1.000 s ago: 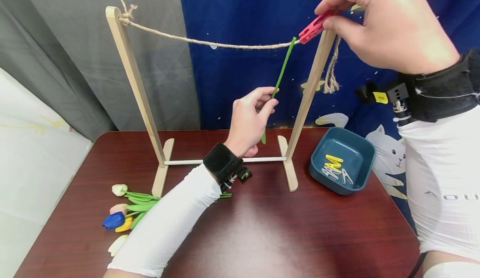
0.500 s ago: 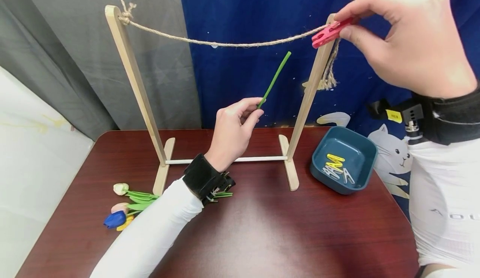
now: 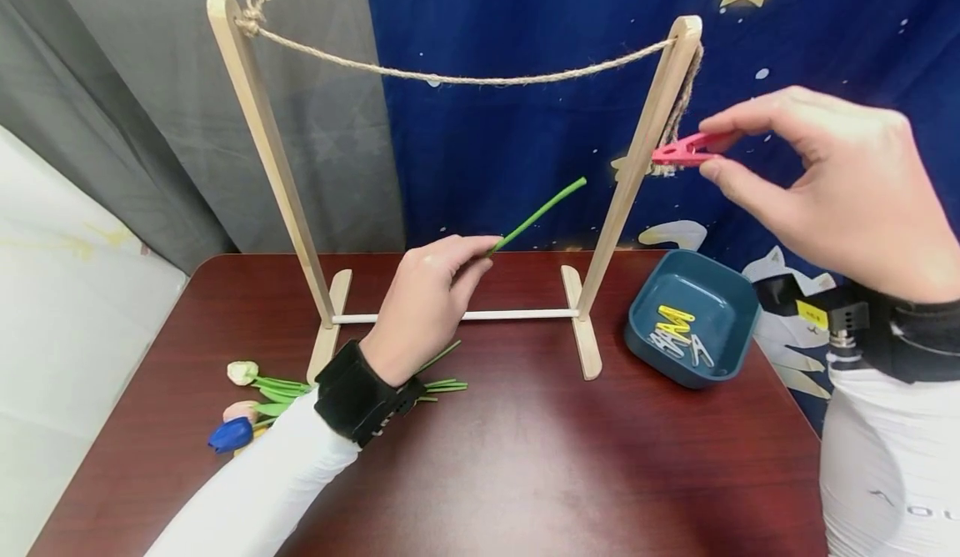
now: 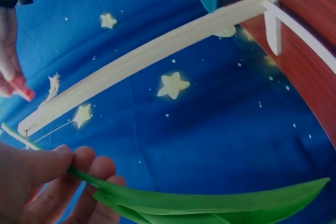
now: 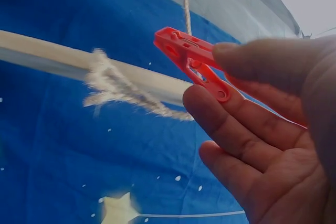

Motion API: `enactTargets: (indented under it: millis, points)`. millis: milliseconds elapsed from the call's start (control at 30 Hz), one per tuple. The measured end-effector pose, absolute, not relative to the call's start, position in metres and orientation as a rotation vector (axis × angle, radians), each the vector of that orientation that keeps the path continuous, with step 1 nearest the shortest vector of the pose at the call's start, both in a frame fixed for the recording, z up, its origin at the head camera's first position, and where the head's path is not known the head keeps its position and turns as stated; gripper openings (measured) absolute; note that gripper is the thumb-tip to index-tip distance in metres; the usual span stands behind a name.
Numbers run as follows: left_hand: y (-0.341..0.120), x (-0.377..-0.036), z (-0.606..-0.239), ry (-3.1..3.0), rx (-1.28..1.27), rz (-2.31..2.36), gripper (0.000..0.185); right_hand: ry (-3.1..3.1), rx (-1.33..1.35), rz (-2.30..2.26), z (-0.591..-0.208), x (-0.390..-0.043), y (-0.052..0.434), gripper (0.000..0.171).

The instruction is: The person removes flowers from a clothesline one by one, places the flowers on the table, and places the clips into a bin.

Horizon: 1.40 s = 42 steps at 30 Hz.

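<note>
My left hand (image 3: 420, 307) pinches a green tulip stem (image 3: 542, 213), its bare end pointing up and right, below the rope (image 3: 517, 81). In the left wrist view a long green leaf (image 4: 226, 202) spreads from the stem; no bloom shows. My right hand (image 3: 832, 173) holds a red clothespin (image 3: 686, 152) between thumb and fingers, near the right post (image 3: 637, 157) of the wooden stand. The right wrist view shows the clothespin (image 5: 186, 53) with nothing in its jaws. The rope sags between both posts and is apart from stem and clothespin.
A blue bin (image 3: 742, 336) at the right holds several yellow and grey clothespins (image 3: 675, 328). Tulips (image 3: 231, 434) lie on the table's left, partly under my left sleeve. A white crossbar (image 3: 517, 315) joins the stand's feet. Curtains (image 3: 525, 7) hang behind.
The clothespin came away from the rope to the right and down with my right hand. My left hand drew the stem down and left, away from the rope, tilting it flatter.
</note>
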<state>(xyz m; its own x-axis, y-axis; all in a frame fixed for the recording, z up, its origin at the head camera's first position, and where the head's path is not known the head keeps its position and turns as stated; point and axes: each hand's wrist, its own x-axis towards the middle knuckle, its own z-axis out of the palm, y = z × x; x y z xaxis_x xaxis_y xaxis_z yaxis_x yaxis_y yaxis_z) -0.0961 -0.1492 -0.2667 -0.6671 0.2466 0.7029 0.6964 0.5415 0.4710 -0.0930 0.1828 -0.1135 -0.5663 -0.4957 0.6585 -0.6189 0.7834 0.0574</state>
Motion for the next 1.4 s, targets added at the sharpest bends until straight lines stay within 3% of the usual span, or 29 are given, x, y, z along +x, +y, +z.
enactTargets:
  millis: [733,1033,1400]
  points:
    - [-0.213,-0.057,-0.313,-2.444,-0.701,-0.496,0.03,-2.525,0.554,0.409,-0.226,-0.117,0.247,0.031]
    - [-0.24,-0.041,-0.345,-2.486,-0.785,-0.356,0.041,-2.677,0.51,0.408,-0.278,-0.135,0.275,0.026]
    - [-0.265,-0.031,-0.382,-2.59,-0.758,-0.258,0.033,-2.815,0.376,0.491,-0.327,-0.146,0.3,0.024]
